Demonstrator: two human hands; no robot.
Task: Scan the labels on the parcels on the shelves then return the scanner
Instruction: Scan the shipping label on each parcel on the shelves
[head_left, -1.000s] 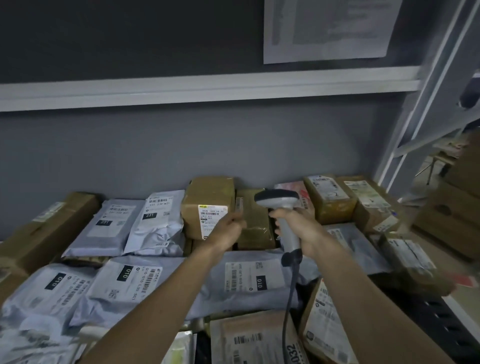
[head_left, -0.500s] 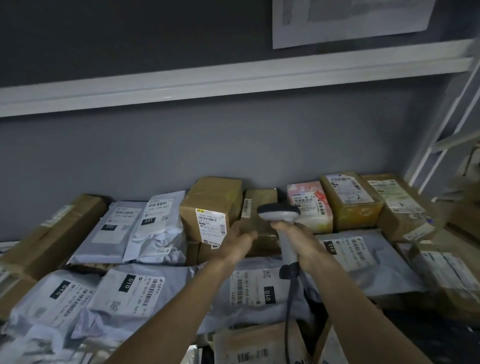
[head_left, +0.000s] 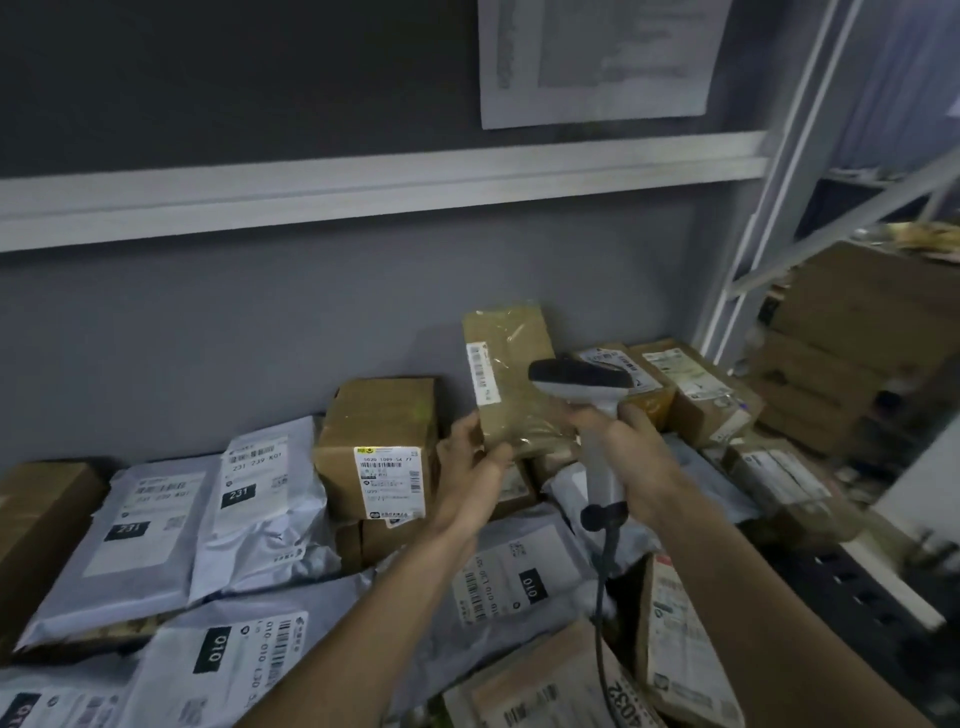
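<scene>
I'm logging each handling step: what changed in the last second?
The left hand took hold of the taped brown parcel and raised it upright off the pile. The right hand kept gripping the scanner, aimed toward it. The other parcels stayed put.

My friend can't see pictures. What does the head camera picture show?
A person's left hand holds up a flat brown tape-wrapped parcel while the right hand grips a white handheld barcode scanner with a dark head beside it. Below lie grey plastic mailer bags and brown cardboard boxes on a shelf.
</scene>
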